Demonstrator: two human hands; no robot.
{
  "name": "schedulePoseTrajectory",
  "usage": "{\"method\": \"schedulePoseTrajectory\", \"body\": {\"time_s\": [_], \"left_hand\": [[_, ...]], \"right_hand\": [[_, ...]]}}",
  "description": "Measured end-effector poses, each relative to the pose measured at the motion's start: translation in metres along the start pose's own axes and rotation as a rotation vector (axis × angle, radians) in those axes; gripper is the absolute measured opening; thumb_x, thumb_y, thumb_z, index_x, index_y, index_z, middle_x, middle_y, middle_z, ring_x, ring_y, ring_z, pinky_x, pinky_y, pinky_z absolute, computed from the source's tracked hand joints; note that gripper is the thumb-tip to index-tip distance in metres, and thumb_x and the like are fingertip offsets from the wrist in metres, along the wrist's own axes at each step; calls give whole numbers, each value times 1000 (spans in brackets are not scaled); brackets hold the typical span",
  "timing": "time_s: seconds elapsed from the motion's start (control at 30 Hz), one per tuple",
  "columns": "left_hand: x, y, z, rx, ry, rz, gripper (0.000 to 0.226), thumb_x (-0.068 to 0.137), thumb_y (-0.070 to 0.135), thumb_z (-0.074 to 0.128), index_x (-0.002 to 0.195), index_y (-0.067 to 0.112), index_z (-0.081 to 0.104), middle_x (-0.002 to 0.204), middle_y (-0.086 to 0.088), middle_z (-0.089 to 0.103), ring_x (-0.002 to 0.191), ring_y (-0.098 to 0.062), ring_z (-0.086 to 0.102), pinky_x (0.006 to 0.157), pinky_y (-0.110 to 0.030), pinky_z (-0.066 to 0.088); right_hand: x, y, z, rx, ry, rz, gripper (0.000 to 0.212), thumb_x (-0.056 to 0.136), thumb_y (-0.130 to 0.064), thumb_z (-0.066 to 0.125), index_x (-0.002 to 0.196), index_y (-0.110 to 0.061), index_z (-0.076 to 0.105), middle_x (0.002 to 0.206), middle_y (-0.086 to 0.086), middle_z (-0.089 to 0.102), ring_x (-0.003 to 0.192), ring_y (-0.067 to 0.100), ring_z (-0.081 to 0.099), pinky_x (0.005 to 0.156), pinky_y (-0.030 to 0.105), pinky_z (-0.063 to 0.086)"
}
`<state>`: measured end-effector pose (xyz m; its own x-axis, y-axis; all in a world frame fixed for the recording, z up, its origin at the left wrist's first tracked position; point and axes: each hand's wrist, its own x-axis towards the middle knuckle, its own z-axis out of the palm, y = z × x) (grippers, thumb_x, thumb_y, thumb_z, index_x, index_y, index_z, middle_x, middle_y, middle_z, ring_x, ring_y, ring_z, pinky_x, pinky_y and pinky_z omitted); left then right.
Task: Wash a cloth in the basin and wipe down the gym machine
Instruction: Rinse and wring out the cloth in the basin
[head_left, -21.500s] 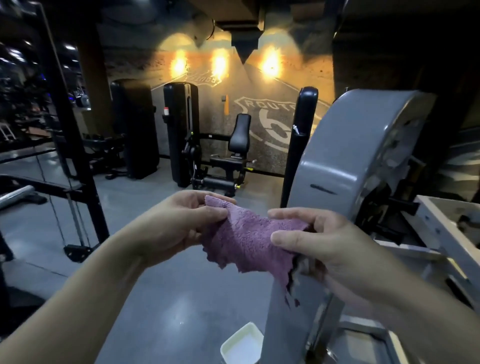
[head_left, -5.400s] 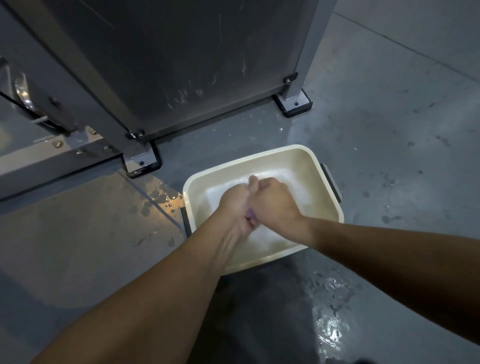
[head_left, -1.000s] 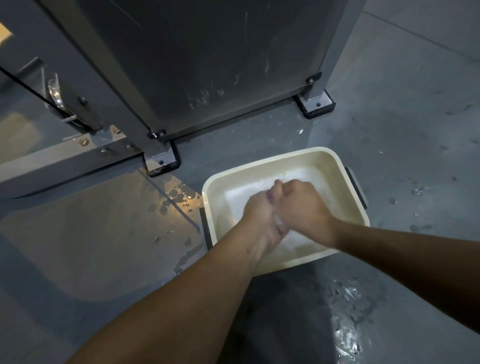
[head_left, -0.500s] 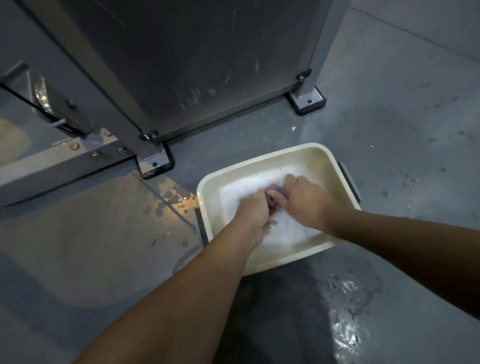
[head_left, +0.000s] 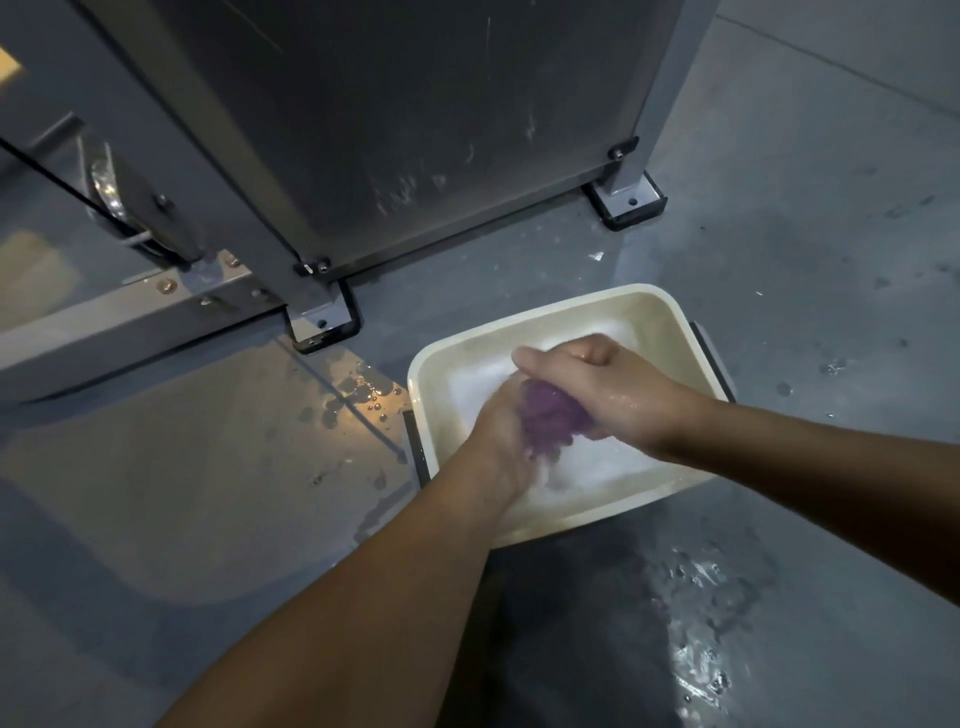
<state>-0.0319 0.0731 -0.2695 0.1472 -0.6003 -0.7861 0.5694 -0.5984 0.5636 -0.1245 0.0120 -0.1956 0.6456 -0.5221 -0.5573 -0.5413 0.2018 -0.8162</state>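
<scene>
Both hands, left (head_left: 501, 426) and right (head_left: 602, 387), grip the bunched cloth (head_left: 550, 418) inside the basin (head_left: 524, 325) rim.

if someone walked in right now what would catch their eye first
Most likely the purple cloth, bunched between the left hand and right hand over the cream basin on the floor. Next, the water splashes shining near the basin, and the grey gym machine standing just behind it.

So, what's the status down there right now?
Both hands, left and right, gripping bunched purple cloth over cream rectangular basin. Nothing blocking. Wet grey floor.
</scene>
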Motion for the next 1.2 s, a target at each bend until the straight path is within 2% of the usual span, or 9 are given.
{"method": "schedulePoseTrajectory", "body": {"time_s": [0.17, 0.33, 0.57, 0.73, 0.83, 0.9, 1.03, 1.1, 1.2], "left_hand": [[-10, 15, 24, -188, -39, -22, 29, 78, 45, 52, 64, 26, 69, 62, 3, 50, 49, -12, 33, 60, -32, 9], [-3, 14, 32, -311, 6, -130, 52, 97, 40, 54, 51, 21, 67, 54, 10, 57, 44, -9, 51, 46, -17, 31], [6, 13, 6, -379, 108, -81, 41, 104, 24, 35, 66, 15, 47, 53, -2, 44, 47, -16, 48, 52, -22, 38], [-5, 12, 25, -241, 115, -145, 38, 101, 32, 60, 65, 22, 58, 56, 8, 40, 47, -10, 27, 40, -16, 15], [2, 13, 14, -220, 103, -94, 46, 102, 19, 46, 57, 15, 56, 49, 0, 51, 43, -15, 45, 45, -20, 35], [5, 16, 8, -179, 114, -78, 51, 97, 14, 41, 47, 15, 50, 44, -2, 46, 41, -17, 43, 49, -23, 34], [4, 10, 18, -139, 59, -72, 47, 103, 20, 41, 61, 18, 61, 48, -1, 39, 38, -13, 25, 39, -16, 13], [6, 2, 16, -103, 119, -46, 43, 104, 27, 41, 69, 12, 60, 47, -5, 38, 39, -16, 27, 39, -19, 15], [10, -3, 7, -100, 263, -66, 39, 104, 30, 40, 80, 11, 65, 61, -11, 61, 47, -19, 42, 42, -24, 28]], "right_hand": [[10, 3, 4, -160, 240, -145, 70, 103, -56, 49, 52, -9, 55, 49, 3, 59, 54, 12, 61, 63, 25, 50], [32, 26, -8, -484, 436, -130, 70, 106, -52, 37, 48, -20, 59, 51, -2, 62, 62, 20, 66, 63, 29, 48], [25, 35, 29, -507, 357, -273, 62, 106, -40, 40, 50, -19, 59, 56, 1, 66, 65, 23, 65, 71, 32, 50], [36, 39, -6, -567, 354, -73, 52, 105, -36, 40, 58, -35, 62, 62, -5, 59, 74, 23, 61, 63, 26, 41], [21, 43, 16, -533, 387, -216, 62, 103, -46, 31, 50, -23, 51, 56, 2, 64, 65, 25, 64, 70, 32, 49], [17, 40, 20, -652, 349, -291, 63, 104, -47, 27, 48, -24, 45, 55, 2, 62, 60, 23, 60, 68, 33, 49], [38, 52, -15, -871, 400, -170, 61, 107, -54, 23, 66, -20, 51, 70, 3, 62, 74, 27, 60, 73, 38, 46], [39, 67, -19, -816, 346, -221, 50, 106, -55, 27, 83, -17, 49, 83, 4, 58, 76, 26, 56, 71, 39, 42], [42, 92, -20, -843, 328, -220, 32, 106, -44, 41, 100, -14, 46, 99, 10, 53, 81, 30, 57, 74, 40, 43]]}}
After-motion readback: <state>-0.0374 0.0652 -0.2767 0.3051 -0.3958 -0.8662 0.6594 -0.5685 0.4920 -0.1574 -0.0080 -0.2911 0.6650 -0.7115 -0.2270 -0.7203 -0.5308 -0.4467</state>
